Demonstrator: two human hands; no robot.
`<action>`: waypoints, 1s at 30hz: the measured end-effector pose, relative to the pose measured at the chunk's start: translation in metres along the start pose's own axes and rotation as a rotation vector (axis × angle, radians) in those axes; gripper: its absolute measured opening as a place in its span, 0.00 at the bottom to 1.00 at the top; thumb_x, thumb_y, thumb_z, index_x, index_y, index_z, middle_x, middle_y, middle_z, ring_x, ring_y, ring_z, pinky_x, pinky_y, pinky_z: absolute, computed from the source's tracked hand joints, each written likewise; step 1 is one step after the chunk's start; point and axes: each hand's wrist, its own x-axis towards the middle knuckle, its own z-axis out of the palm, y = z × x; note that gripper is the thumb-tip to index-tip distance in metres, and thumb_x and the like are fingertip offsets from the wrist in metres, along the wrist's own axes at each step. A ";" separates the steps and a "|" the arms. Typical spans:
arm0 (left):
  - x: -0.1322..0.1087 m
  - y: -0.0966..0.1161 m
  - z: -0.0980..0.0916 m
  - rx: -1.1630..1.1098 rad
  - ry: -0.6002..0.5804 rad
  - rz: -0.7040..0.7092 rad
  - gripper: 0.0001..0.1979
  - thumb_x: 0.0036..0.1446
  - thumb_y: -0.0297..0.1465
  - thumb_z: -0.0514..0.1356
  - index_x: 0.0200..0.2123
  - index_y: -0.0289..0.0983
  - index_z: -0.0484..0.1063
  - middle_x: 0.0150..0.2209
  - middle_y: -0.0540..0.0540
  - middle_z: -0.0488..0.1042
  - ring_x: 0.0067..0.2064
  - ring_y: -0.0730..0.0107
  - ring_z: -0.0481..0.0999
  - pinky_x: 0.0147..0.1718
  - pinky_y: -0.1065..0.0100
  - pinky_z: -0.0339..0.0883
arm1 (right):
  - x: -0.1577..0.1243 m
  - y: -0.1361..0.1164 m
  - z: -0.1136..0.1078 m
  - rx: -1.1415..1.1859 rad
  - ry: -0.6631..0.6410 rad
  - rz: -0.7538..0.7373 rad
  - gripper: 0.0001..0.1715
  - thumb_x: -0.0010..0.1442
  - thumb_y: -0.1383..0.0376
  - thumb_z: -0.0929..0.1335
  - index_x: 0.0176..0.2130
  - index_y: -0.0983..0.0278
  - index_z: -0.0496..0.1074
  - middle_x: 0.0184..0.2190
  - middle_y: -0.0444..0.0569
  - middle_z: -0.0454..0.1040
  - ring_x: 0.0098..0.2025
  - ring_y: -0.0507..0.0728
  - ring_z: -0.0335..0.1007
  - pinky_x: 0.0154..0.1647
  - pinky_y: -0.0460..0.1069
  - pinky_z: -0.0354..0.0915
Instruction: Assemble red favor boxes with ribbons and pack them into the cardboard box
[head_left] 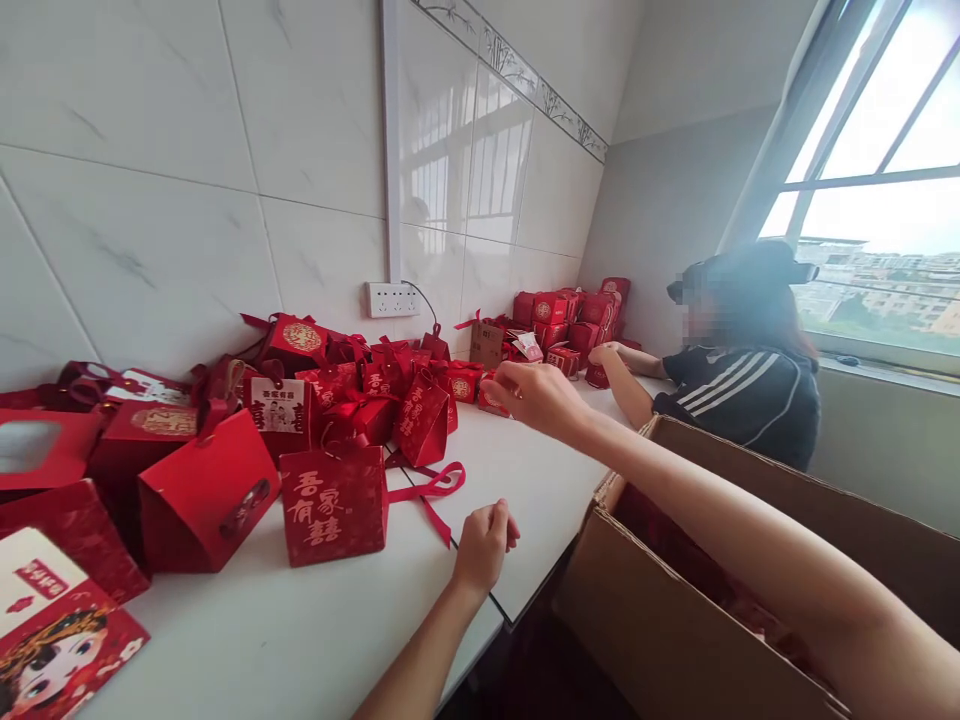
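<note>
My left hand [484,545] rests above the white table edge with its fingers curled in, and I see nothing in them. Just left of it stands a red gift box [334,508] with gold characters, its red ribbon [435,485] trailing towards that hand. My right hand [538,397] reaches across over the table, fingers apart and slightly bent. Below its fingertips sits a small red box [491,402]; whether they touch cannot be made out. A tilted red box [424,418] with a ribbon lies left of it, at the end of a heap of ribboned gift boxes.
An open cardboard carton [660,600] with red things inside stands on the right, under my right arm. Another person [742,380] in a dark striped top handles boxes near a red stack [551,310] at the far end. A power socket [392,299] is on the tiled wall.
</note>
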 end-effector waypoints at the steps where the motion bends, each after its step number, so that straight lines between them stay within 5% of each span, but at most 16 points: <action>1: -0.001 0.001 0.000 0.002 -0.007 0.004 0.25 0.60 0.41 0.45 0.17 0.35 0.66 0.16 0.50 0.65 0.22 0.72 0.67 0.26 0.70 0.61 | 0.024 0.018 0.021 -0.026 -0.050 0.062 0.15 0.63 0.57 0.61 0.34 0.64 0.69 0.33 0.48 0.73 0.36 0.53 0.68 0.37 0.46 0.61; 4: -0.001 0.004 -0.001 0.012 -0.015 0.019 0.25 0.56 0.45 0.45 0.14 0.37 0.63 0.14 0.50 0.63 0.21 0.72 0.65 0.25 0.69 0.58 | 0.068 0.067 0.075 -0.049 -0.148 0.191 0.09 0.60 0.64 0.65 0.34 0.68 0.71 0.37 0.52 0.72 0.40 0.55 0.69 0.41 0.48 0.63; 7: 0.002 0.003 0.000 -0.011 -0.018 -0.002 0.26 0.55 0.48 0.45 0.14 0.37 0.62 0.15 0.50 0.62 0.21 0.71 0.63 0.25 0.68 0.56 | 0.083 0.098 0.113 -0.040 -0.184 0.331 0.14 0.61 0.61 0.65 0.44 0.67 0.68 0.44 0.51 0.69 0.44 0.56 0.68 0.44 0.55 0.66; 12: 0.008 0.000 0.002 -0.099 0.020 -0.068 0.28 0.53 0.52 0.45 0.14 0.38 0.61 0.15 0.50 0.60 0.20 0.72 0.61 0.24 0.68 0.55 | 0.101 0.107 0.152 0.032 -0.181 0.562 0.25 0.61 0.57 0.64 0.53 0.68 0.61 0.51 0.57 0.64 0.49 0.60 0.65 0.47 0.57 0.63; 20: 0.007 0.002 0.001 -0.136 0.020 -0.134 0.27 0.54 0.51 0.47 0.14 0.36 0.62 0.15 0.50 0.60 0.21 0.73 0.60 0.23 0.69 0.54 | 0.139 0.068 0.174 0.134 -0.123 0.850 0.49 0.55 0.43 0.61 0.60 0.72 0.43 0.54 0.72 0.54 0.55 0.72 0.57 0.46 0.62 0.59; 24: 0.006 0.003 0.000 -0.133 0.025 -0.137 0.28 0.54 0.50 0.46 0.14 0.36 0.61 0.15 0.50 0.59 0.21 0.73 0.60 0.24 0.69 0.54 | 0.139 0.069 0.177 0.174 -0.147 0.916 0.48 0.57 0.48 0.61 0.61 0.75 0.39 0.54 0.74 0.55 0.55 0.73 0.57 0.46 0.64 0.59; 30: 0.006 0.005 -0.001 -0.110 0.009 -0.133 0.27 0.55 0.49 0.46 0.14 0.37 0.61 0.15 0.50 0.60 0.21 0.72 0.61 0.25 0.69 0.55 | 0.124 0.090 0.170 0.134 -0.164 0.867 0.45 0.54 0.52 0.66 0.60 0.73 0.46 0.53 0.71 0.57 0.55 0.71 0.58 0.48 0.61 0.59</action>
